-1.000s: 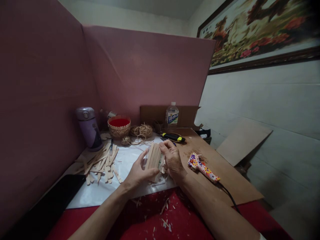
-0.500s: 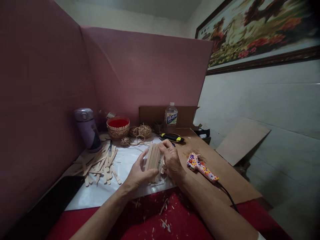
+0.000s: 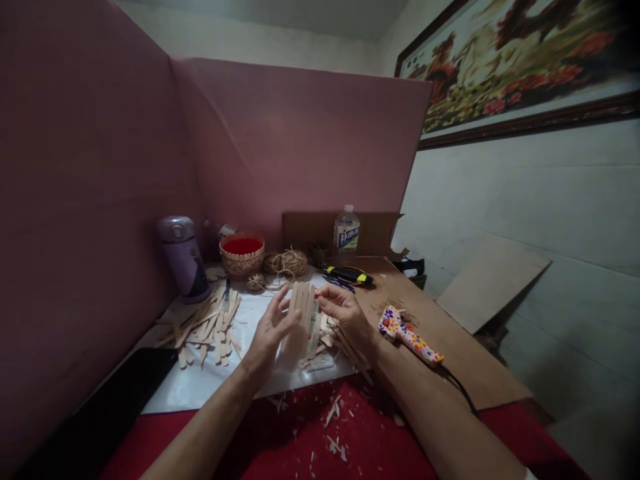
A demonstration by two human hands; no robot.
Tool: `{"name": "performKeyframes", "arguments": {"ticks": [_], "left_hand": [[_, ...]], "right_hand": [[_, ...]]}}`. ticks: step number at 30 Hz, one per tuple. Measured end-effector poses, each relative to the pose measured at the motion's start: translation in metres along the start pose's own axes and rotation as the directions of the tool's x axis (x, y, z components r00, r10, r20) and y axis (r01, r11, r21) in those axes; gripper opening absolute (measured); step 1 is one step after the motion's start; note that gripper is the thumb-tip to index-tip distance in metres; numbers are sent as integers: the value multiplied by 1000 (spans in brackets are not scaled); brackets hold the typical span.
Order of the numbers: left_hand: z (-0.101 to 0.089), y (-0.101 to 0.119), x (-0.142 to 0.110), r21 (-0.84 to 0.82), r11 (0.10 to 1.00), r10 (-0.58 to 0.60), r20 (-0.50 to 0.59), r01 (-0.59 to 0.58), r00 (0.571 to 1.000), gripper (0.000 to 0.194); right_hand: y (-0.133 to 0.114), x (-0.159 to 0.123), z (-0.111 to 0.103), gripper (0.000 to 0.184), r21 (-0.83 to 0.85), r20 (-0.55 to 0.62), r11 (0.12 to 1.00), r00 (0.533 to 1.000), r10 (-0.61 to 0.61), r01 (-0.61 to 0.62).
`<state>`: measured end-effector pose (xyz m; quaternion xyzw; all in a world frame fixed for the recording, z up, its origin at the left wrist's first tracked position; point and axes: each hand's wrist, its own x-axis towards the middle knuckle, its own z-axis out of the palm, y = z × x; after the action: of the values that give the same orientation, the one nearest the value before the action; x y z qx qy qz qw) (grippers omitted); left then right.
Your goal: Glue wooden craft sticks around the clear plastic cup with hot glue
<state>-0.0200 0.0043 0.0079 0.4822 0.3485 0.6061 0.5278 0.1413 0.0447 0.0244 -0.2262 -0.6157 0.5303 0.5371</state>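
Upright between my hands is a clear container with a green-marked label (image 3: 313, 323), its near-left side covered by a row of pale wooden craft sticks (image 3: 300, 313). My left hand (image 3: 273, 327) grips it from the left, thumb across the sticks and fingers behind. My right hand (image 3: 345, 310) pinches its upper right edge, where a bit of red shows by the fingertips. Loose sticks and offcuts (image 3: 325, 340) lie below and beside the container, partly under my right hand. The container's far side is hidden.
More craft sticks (image 3: 210, 327) lie piled on the white sheet (image 3: 170, 390) at left. Behind stand a purple flask (image 3: 183, 260), a stick-trimmed bowl (image 3: 243, 263), twine (image 3: 290, 263) and a bottle (image 3: 347, 233). A yellow-black cutter (image 3: 350, 275) and corded glue gun (image 3: 410, 337) lie right.
My left thumb has shifted up along the sticks. My right hand has drawn back slightly to the right, uncovering the label and the loose sticks beneath. The view has turned slightly left.
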Motion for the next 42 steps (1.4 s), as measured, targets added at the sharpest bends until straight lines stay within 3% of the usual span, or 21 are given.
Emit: {"name": "performKeyframes", "arguments": {"ticks": [2,4,6,12,20,31,42], "left_hand": [[-4,5,1,11,999,49,-21,-48,999,53],[-8,9,1,53,997,61,11,-61,998,30],[-11,12,2,100,993,50,68,-57,996,20],[-14,14,2,130,991,-63,217,35,974,24],[-12,17,-1,143,981,-168,291,131,942,24],[-13,12,0,177,977,-157,219,119,963,26],[-13,11,0,177,976,-165,205,129,965,26]], "right_hand": [[-3,-1,-1,28,-74,62,997,998,28,-23],[-7,-2,0,33,-134,129,991,991,46,-29],[-9,-3,1,38,-166,185,986,982,42,-11],[-10,-3,0,39,-223,241,974,970,13,43],[-15,-6,2,34,-92,218,992,970,104,-85],[-5,-7,2,32,36,182,983,968,172,-181],[-3,-8,2,32,40,181,978,964,197,-207]]}}
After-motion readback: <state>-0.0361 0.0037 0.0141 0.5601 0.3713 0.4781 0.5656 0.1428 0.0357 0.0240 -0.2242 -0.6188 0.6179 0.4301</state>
